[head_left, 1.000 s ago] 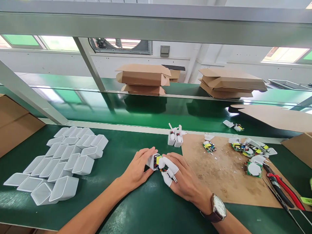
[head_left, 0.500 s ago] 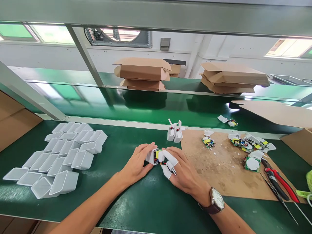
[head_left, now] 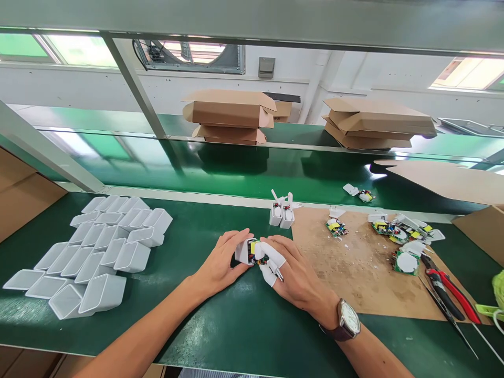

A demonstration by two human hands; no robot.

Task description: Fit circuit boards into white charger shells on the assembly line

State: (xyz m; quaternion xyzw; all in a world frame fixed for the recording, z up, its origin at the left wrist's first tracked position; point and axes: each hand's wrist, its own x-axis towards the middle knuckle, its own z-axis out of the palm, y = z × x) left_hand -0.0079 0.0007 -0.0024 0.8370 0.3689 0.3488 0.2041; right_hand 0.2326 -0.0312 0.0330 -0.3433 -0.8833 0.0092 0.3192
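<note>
My left hand (head_left: 224, 262) pinches a white plastic housing (head_left: 242, 252) between thumb and fingers, low over the green bench. My right hand (head_left: 297, 275), with white coverings on thumb and forefinger, grips a small circuit board (head_left: 258, 253) with a yellow part on it. The board sits at the housing's open end, partly in it; how deep is hidden. A small metallic piece shows by the right fingertips, too small to make out. Beyond the hands stand two white housings (head_left: 281, 214) with boards inside and white strips sticking up. Many hollow white housings (head_left: 102, 294) lie in rows at left.
A stained brown board (head_left: 354, 278) lies at right, bearing loose circuit boards (head_left: 336, 227), red-and-black pliers (head_left: 452, 294) and tweezers (head_left: 449, 312). Another small board (head_left: 366, 196) rests on the green surface behind. Cardboard boxes (head_left: 232, 113) are stacked on the far ledge.
Both hands keep their hold, with the board and housing nearly unmoved. The small circuit board on the green surface behind has shifted slightly left. The view has tilted a little.
</note>
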